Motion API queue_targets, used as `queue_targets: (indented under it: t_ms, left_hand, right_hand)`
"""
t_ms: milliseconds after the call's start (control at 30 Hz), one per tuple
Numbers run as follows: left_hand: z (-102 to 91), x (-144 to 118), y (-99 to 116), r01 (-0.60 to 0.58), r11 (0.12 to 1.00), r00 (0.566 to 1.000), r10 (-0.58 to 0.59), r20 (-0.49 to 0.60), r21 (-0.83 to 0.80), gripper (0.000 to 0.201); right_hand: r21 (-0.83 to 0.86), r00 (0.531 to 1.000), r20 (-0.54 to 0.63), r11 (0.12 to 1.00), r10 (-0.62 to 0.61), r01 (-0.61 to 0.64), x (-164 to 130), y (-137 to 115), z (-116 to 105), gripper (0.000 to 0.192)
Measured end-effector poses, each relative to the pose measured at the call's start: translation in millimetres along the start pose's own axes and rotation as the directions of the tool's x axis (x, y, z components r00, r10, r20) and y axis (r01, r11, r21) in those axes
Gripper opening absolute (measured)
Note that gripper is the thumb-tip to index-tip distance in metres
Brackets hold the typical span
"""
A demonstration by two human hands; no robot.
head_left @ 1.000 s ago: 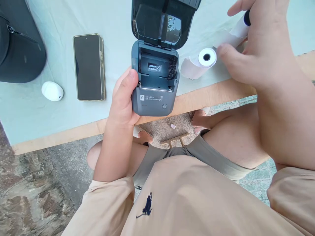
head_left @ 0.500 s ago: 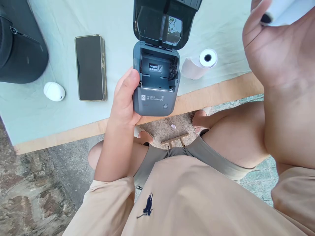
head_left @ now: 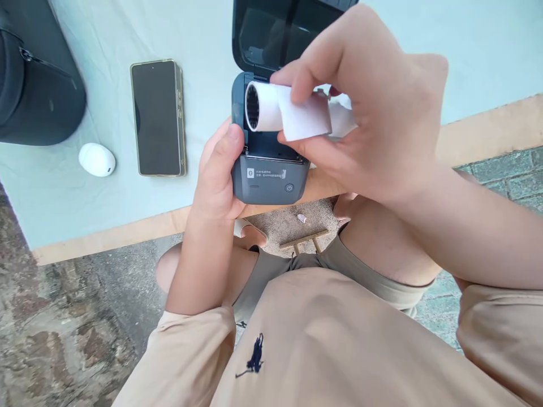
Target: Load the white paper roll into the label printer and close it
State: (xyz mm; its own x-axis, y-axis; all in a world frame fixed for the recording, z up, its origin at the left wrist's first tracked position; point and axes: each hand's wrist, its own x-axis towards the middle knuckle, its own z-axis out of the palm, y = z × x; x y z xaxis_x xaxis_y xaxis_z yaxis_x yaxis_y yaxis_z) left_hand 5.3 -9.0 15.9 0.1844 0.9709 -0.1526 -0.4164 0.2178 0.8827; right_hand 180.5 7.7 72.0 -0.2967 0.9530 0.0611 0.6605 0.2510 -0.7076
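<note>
I have the left hand (head_left: 217, 172) wrapped around the left side of the dark printer (head_left: 267, 189), thumb pressed on its upper face near the opening, fingers mostly out of sight underneath. The printer is at the near edge of the tabletop (head_left: 203, 45), its lower end over the wooden edge (head_left: 110, 236). I see its lid (head_left: 265, 34) swung up and away from me, and the label (head_left: 270, 173) and power button (head_left: 289, 187) facing up.

With the right hand (head_left: 377, 107) I am grasping a white paper roll (head_left: 265, 107), pinched between thumb and fingers. It lies crosswise above the open bay, its hollow dark-lined end pointing left and a loose flap of paper folded over the front. I cannot tell from here whether the roll touches the bay.

To the left of the printer I have a phone (head_left: 156, 116) lying screen up, dark. Beside it sits a white rounded case (head_left: 97, 159), and beyond that a black zippered bag (head_left: 40, 85) fills the left corner of my view.
</note>
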Motion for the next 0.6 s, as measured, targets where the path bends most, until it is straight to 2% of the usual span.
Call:
queue_targets:
  t_ms: [100,167,233,367,400,600]
  left_hand:
    - [-0.9,-0.8,-1.1,0.036,0.998,0.999,-0.034,0.032,-0.042,0.03]
    - [-2.1,-1.2,-2.0,0.053,0.996,0.997,-0.049,0.059,-0.075,0.028]
    - [-3.3,-1.2,-3.0,0.054,0.996,0.997,-0.049,0.066,-0.074,0.029]
    - [-5.5,0.0,-5.3,0.024,0.996,0.995,-0.016,0.095,-0.087,0.029]
    - [-5.9,0.5,-5.9,0.016,0.995,0.994,-0.006,0.108,-0.095,0.029]
    - [-7.6,1.7,-8.3,0.05,0.994,0.989,-0.036,0.141,-0.099,0.031]
  right_hand:
    - [-0.361,1.0,-0.027,0.933,-0.011,0.0,3.2,-10.7,2.9,0.038]
    - [-0.431,0.999,-0.013,0.902,0.032,-0.034,3.4,-12.3,5.9,0.042]
    - [-0.442,1.0,-0.01,0.897,0.009,-0.012,3.2,-9.0,9.0,0.043]
    - [-0.388,0.975,0.003,0.898,-0.224,0.207,4.7,4.2,11.9,0.031]
    - [-0.382,0.968,0.006,0.894,-0.251,0.234,5.3,6.5,12.0,0.032]
    - [-0.418,0.982,-0.078,0.9,-0.173,0.125,4.8,1.4,14.1,0.05]
